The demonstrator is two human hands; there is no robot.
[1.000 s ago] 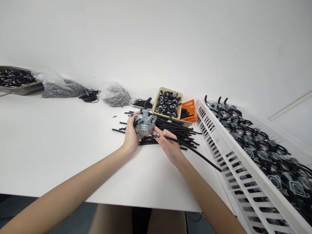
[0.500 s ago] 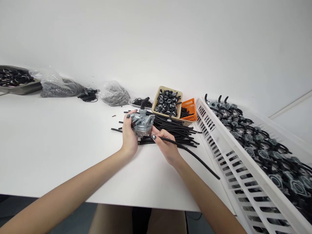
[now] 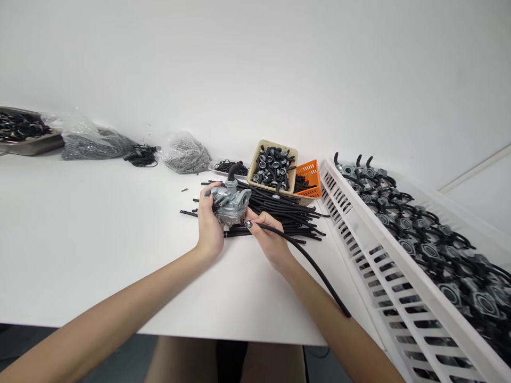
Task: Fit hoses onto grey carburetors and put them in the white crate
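My left hand (image 3: 210,226) is closed round a silver metal carburetor (image 3: 230,205), held above the table with its bent black rubber cap (image 3: 233,170) pointing up. Between the thumb and fingers of my right hand (image 3: 269,239) is the end of a black rubber hose (image 3: 315,268). That end meets the lower right side of the carburetor; my fingertips hide whether it is pushed on. The rest of the hose curves down to the right over my right forearm. Behind both hands lies a pile of similar black hoses (image 3: 279,213).
A beige basket (image 3: 251,178) of caps and an orange basket (image 3: 318,175) of black parts stand behind the hoses. On the right, a long white crate (image 3: 371,234) holds rows of carburetors. Plastic bags (image 3: 186,154) and a metal tray (image 3: 34,146) line the wall at left.
The hose's free end has swung down and slightly left, bending more, and now crosses my right forearm. Both hands keep their grip; the whole view has shifted slightly.
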